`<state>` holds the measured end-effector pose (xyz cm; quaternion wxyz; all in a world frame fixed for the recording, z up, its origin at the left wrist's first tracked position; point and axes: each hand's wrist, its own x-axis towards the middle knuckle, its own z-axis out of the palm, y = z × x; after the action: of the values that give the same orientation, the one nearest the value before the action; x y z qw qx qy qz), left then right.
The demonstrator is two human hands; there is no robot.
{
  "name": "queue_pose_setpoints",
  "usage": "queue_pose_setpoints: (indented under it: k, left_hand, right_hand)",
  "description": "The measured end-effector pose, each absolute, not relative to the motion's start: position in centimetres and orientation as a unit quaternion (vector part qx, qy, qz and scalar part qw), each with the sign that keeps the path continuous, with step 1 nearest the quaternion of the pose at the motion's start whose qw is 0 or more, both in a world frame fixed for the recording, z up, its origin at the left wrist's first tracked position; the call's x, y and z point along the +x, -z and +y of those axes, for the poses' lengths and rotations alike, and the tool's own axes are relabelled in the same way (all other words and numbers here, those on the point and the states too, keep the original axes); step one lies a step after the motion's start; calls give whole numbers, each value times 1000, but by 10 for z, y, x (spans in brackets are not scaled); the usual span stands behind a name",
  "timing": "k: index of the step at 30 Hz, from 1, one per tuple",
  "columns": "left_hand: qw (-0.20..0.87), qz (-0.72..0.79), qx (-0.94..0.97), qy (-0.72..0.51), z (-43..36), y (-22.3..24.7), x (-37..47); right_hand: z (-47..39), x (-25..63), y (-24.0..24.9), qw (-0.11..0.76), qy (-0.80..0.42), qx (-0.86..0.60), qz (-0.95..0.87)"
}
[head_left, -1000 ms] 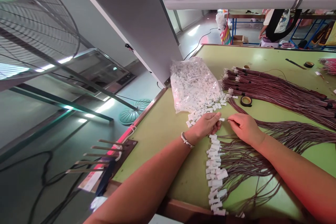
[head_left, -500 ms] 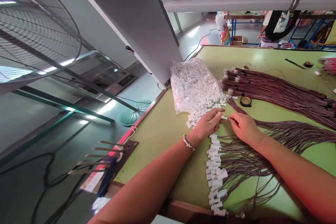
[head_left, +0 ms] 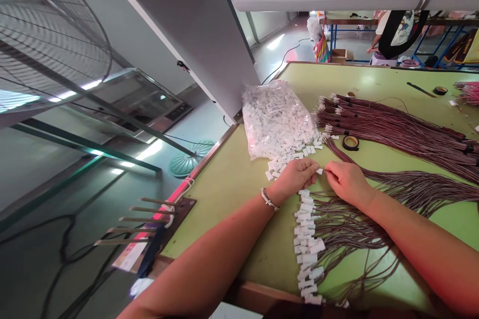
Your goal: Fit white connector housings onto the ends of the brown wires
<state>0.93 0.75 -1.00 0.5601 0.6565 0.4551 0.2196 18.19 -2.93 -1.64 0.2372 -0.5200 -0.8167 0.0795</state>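
Note:
My left hand (head_left: 299, 177) is closed on a small white connector housing (head_left: 319, 171), which sticks out past the fingertips. Facing it, my right hand (head_left: 343, 179) pinches what looks like the end of a thin brown wire; the fingers mostly hide it. Below both hands, a column of white connector housings (head_left: 307, 244) lies on the table, joined to brown wires (head_left: 352, 224) that run off to the right. Just beyond my left hand, loose white housings (head_left: 279, 165) spill from a clear plastic bag (head_left: 277, 114) full of them.
Bundles of dark brown wires (head_left: 392, 129) lie at the back right, by a roll of black tape (head_left: 351, 143). A pronged rack (head_left: 164, 224) sits on the table's left edge. A large fan (head_left: 56, 45) stands at left. Another person (head_left: 396, 30) is in the background.
The fingers of my left hand have curled in further, and the white housing now shows shorter and tilted between the hands. My right hand has shifted slightly left.

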Motion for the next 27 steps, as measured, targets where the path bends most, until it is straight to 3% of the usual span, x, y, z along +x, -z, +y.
queue_pose_setpoints:
  k: [7, 16, 21, 27]
  left_hand:
    - [537, 466, 668, -219, 7, 12, 12]
    - [568, 440, 640, -272, 3, 11, 16]
    - [547, 464, 632, -294, 1, 11, 16]
    - [602, 443, 611, -262, 6, 13, 11]
  right_hand:
    - [-31, 177, 16, 213, -80, -535, -814]
    - [-24, 181, 20, 297, -135, -571, -754]
    - [-24, 182, 19, 280, -142, -572, -758]
    - [-25, 184, 20, 277, -139, -537, -784]
